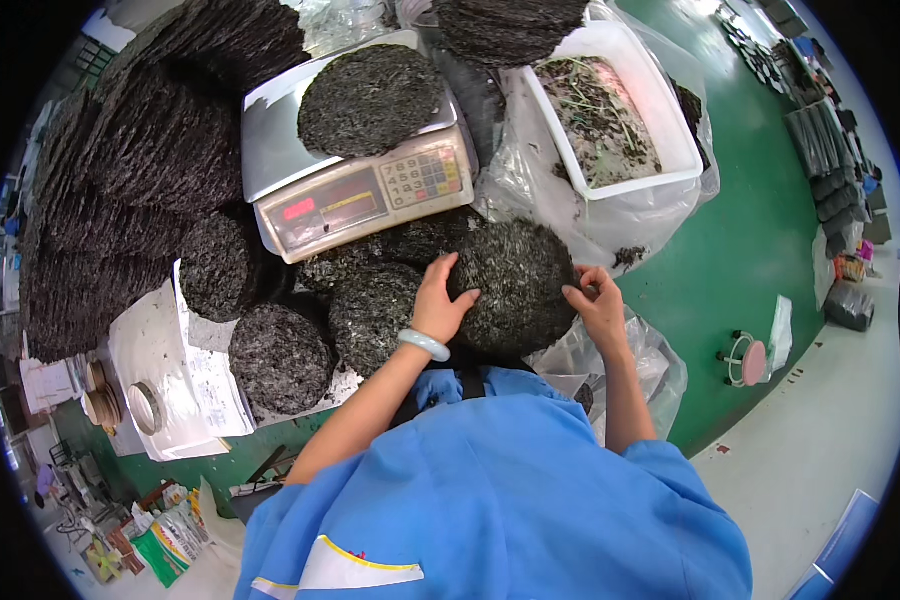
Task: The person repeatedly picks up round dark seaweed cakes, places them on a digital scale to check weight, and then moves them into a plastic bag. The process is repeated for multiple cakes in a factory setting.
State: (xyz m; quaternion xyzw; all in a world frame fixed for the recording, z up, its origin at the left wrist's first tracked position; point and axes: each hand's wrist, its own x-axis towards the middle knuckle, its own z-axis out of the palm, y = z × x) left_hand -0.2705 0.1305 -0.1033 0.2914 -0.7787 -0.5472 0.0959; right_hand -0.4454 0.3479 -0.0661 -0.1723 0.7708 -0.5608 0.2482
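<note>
Between my two hands is a round disc of dried dark seaweed (516,289). My left hand (444,296), with a pale bangle at the wrist, grips its left edge between thumb and fingers. At the right edge, my right hand (596,296) pinches the rim. Another seaweed disc (371,100) lies on the metal pan of a digital scale (364,193), whose display is lit red. More round discs (280,358) lie below the scale, one of them (375,315) just left of my left hand.
Tall stacks of seaweed sheets (150,150) stand at the left. A white plastic tub (679,161) with plant scraps sits on clear plastic at the upper right. Papers (187,375) and a roll of tape (145,409) lie at the lower left; a pink stool (753,363) stands on the green floor.
</note>
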